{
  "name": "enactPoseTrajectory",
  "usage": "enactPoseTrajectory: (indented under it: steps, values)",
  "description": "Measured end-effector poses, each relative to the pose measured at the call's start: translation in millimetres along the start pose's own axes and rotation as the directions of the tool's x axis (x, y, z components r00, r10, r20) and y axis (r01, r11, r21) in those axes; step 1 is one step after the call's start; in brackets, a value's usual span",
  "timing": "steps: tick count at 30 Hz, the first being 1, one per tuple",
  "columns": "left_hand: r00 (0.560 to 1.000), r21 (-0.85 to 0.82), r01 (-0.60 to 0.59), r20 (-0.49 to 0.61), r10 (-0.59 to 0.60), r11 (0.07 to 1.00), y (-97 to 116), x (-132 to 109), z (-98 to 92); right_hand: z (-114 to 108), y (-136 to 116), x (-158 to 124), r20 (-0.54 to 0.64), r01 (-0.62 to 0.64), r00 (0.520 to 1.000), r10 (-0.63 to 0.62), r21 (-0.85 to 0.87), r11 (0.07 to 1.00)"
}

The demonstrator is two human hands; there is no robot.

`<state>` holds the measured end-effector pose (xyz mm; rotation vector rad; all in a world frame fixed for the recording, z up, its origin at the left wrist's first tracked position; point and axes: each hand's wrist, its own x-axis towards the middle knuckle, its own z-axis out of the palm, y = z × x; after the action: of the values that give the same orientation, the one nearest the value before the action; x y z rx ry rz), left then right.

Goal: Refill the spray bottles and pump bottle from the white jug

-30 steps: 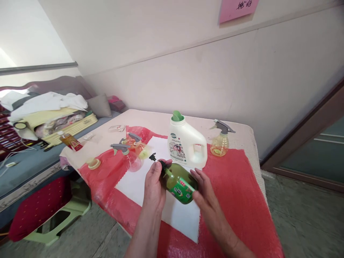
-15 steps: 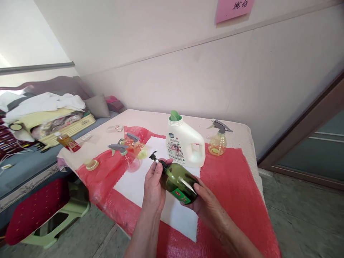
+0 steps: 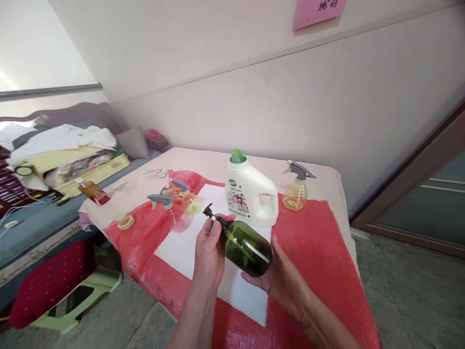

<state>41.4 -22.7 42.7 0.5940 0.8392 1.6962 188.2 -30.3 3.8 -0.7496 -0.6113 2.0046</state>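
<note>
Person is holding the green pump bottle (image 3: 247, 248) in both hands, off the tabletop (image 3: 203, 160) and above the white sheet (image 3: 179, 245), just near of the white detergent jug (image 3: 254, 196). The bottle is lying tilted, with the black pump head (image 3: 208, 212) pointing far-left and the base pointing near-right. Step in hand, as a judgement: working at the pump end, with the body being braced. The left hand (image 3: 208, 247) is closing round the neck just under the pump head, fingers (image 3: 225, 219) curling over the collar and pressing together, thumb side hidden behind the bottle. The right hand (image 3: 279, 280) is cupping the base from below, palm up, its fingers half curled under the green body and mostly hidden, so how tight the grip is cannot be told. Any twist at the collar would call for the right hand keeping the body from spinning and the bottle staying over the sheet in case of drips. Around this, two spray bottles (image 3: 173, 207) are lying on their sides at the left on the red bubble wrap (image 3: 319, 247), another spray bottle (image 3: 296, 191) is standing upright to the right of the jug, a tape roll (image 3: 125, 222) is sitting at the left edge, and a small amber bottle (image 3: 93, 192) is lying further left.
</note>
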Motion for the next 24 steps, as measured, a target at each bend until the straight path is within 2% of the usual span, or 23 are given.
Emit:
enactPoseTrajectory:
  steps: [2, 3, 5, 9, 12, 15, 19, 24]
  values:
    - [1.0, 0.008, -0.01, 0.011, 0.01, 1.0, -0.4, -0.5, 1.2, 0.5, -4.5, -1.6, 0.012, -0.209, 0.978, 0.209, 0.078, 0.975]
    - [1.0, 0.015, -0.013, 0.015, 0.013, 1.0, -0.6, -0.9, 1.8, 0.6, -5.8, -2.3, 0.018, -0.271, 0.962, 0.271, 0.11, 0.956]
    - [1.0, 0.025, -0.014, 0.021, 0.014, 1.0, -0.7, -1.5, 2.6, 0.7, -6.5, -2.9, 0.029, -0.3, 0.954, 0.299, 0.135, 0.944]
    - [0.999, 0.032, -0.017, 0.028, 0.017, 0.999, -0.7, -2.1, 2.1, 1.3, -4.1, -2.4, 0.048, -0.244, 0.97, 0.239, 0.174, 0.954]
    - [1.0, 0.017, -0.015, 0.011, 0.015, 1.0, -0.5, -1.2, 0.5, 1.7, -2.6, -2.6, 0.013, -0.181, 0.983, 0.182, 0.175, 0.968]
    - [1.0, 0.001, -0.017, -0.015, 0.017, 1.0, 0.7, 0.4, -0.6, 1.8, -2.9, -4.2, 0.0, -0.045, 0.999, 0.045, 0.144, 0.989]
    - [0.999, -0.011, -0.014, -0.029, 0.014, 1.0, 2.1, 1.8, -0.7, 1.4, -3.2, -6.0, 0.089, 0.139, 0.986, -0.143, 0.053, 0.989]
    - [0.999, -0.025, -0.019, -0.036, 0.018, 0.999, 1.8, 2.5, -2.0, 3.0, 0.2, -6.5, 0.112, 0.205, 0.972, -0.208, 0.038, 0.978]
